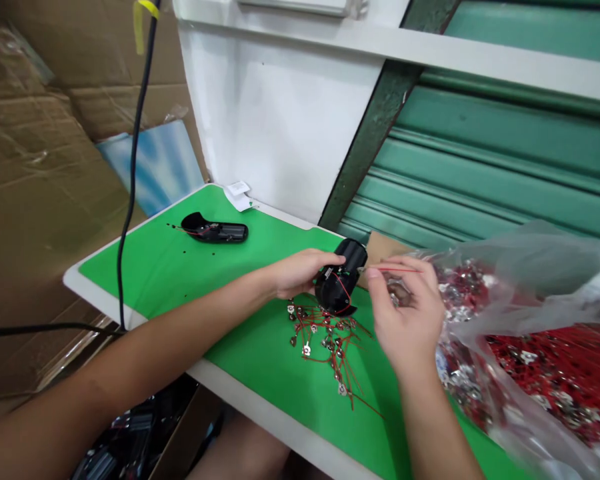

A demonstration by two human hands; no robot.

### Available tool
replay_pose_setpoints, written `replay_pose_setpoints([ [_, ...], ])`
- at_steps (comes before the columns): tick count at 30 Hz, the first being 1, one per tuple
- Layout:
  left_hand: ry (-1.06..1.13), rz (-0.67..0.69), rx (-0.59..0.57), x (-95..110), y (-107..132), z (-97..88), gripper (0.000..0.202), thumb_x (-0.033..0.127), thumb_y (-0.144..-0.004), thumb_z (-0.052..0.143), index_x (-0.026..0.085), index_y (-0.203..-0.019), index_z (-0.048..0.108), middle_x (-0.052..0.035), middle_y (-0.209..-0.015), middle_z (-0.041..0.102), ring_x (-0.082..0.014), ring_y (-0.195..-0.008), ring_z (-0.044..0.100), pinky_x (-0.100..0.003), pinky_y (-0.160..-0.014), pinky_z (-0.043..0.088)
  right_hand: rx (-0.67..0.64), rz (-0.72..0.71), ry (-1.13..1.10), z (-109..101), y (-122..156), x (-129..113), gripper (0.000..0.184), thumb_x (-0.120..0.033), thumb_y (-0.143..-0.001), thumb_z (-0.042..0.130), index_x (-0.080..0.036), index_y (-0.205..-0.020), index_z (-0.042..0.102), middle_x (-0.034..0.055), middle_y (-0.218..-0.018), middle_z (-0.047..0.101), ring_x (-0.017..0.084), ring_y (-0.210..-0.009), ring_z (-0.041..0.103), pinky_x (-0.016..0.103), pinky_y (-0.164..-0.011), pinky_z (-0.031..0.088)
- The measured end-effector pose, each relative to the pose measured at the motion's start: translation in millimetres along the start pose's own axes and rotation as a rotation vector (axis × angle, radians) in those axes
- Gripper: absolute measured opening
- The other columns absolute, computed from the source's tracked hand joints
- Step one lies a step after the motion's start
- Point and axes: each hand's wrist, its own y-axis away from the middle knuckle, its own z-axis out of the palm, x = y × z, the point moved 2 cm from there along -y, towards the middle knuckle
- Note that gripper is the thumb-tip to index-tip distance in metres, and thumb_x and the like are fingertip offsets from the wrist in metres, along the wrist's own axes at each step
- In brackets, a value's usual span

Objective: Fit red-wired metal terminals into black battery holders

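My left hand point(303, 272) is closed round a black plastic housing point(336, 291), tilted above the green table, its hollow side towards me. A red wire curves across the inside of that housing. Just to its right, my right hand point(410, 313) pinches a thin red wire point(403, 269) whose near end, with what looks like a small metal contact, meets the housing's edge. Below both hands lies a loose pile of metal contacts with red wires point(330, 340). Farther left, a second black housing point(220, 231) rests on the table with a red wire in it.
Clear plastic bags point(525, 293) full of red-wired metal parts fill the right side. A black cable point(134, 153) hangs at the left before cardboard boxes point(40, 167). White paper point(239, 195) lies at the back edge of the green table point(260, 267). More black parts point(125, 433) are below.
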Motion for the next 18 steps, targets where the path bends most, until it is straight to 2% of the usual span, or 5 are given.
replay_pose_setpoints([
  [3,-0.031,0.005,-0.026,0.0,0.8,1.0,0.022,0.032,-0.093,0.064,0.011,-0.095,0.071,-0.0027,-0.074,0.07,-0.0102,-0.062,0.062,-0.026,-0.063,0.048,-0.12,-0.105,0.072,3.6,2.0,-4.9,0.012,-0.027,-0.097,0.068,-0.017,-0.094,0.075,0.01,-0.105,0.066,0.018,-0.09,0.068,0.031,-0.067,0.056],
  [10,-0.021,-0.041,-0.008,1.4,1.5,1.6,0.022,0.027,-0.097,0.057,0.012,-0.083,0.066,0.0007,-0.065,0.067,-0.0084,-0.056,0.059,-0.024,-0.06,0.041,-0.109,-0.163,0.18,3.5,1.7,-1.4,0.014,-0.027,-0.098,0.067,-0.018,-0.093,0.076,0.01,-0.102,0.068,0.019,-0.089,0.067,0.032,-0.069,0.056],
  [15,0.002,-0.03,-0.014,2.4,3.2,1.1,0.026,0.034,-0.083,0.078,0.013,-0.08,0.064,0.0022,-0.065,0.065,-0.0091,-0.057,0.057,-0.026,-0.062,0.041,-0.09,-0.209,0.171,4.1,1.7,-0.7,0.012,-0.026,-0.096,0.07,-0.017,-0.092,0.076,0.009,-0.101,0.068,0.018,-0.086,0.067,0.031,-0.066,0.055],
  [18,0.004,-0.034,-0.018,3.0,3.6,0.6,0.029,0.036,-0.081,0.08,0.013,-0.08,0.063,0.0021,-0.066,0.065,-0.0092,-0.058,0.057,-0.026,-0.062,0.041,-0.081,-0.242,0.182,4.8,2.2,-1.1,0.009,-0.023,-0.095,0.07,-0.017,-0.092,0.076,0.0083,-0.1,0.068,0.018,-0.086,0.067,0.033,-0.071,0.055],
])
